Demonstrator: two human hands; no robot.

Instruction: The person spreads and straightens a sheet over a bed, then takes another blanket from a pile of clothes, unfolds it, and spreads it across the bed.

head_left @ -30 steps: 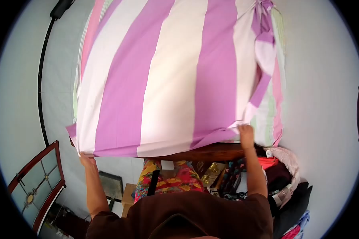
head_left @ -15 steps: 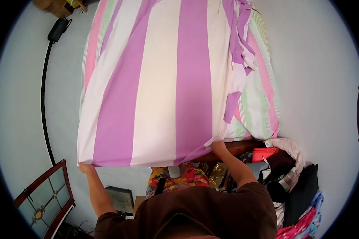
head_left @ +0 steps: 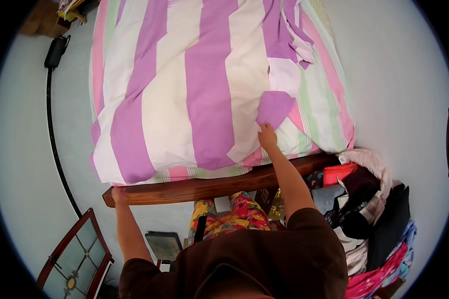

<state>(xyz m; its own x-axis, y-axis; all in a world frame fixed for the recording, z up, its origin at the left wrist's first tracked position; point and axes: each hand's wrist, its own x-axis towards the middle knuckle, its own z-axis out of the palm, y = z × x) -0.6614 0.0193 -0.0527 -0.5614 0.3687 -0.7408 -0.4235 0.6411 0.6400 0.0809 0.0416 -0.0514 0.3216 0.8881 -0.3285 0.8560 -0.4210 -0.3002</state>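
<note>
A purple-and-cream striped sheet (head_left: 167,114) lies loosely over the bed, with soft wrinkles across it. At its near left corner is my left hand (head_left: 119,194), fingers closed on the fabric just above the wooden bed rail (head_left: 199,191). My right hand (head_left: 267,135) pinches the sheet's right edge, beside a purple turned-over flap (head_left: 275,105). Under the striped sheet shows a pink, green and white bedsheet (head_left: 329,112), bare along the right side and the foot of the mattress.
A heap of clothes (head_left: 356,214) sits right of the bed's foot. At lower left leans a framed glass panel (head_left: 77,259), with a dark-edged box (head_left: 164,245) on the floor nearby. A black cable (head_left: 53,129) runs along the left; cardboard boxes (head_left: 44,20) stand at far left.
The sheet, stretched taut over the bed's foot before, has dropped onto the mattress, uncovering the wooden rail. My right hand has moved forward; my left hand has moved slightly forward and right.
</note>
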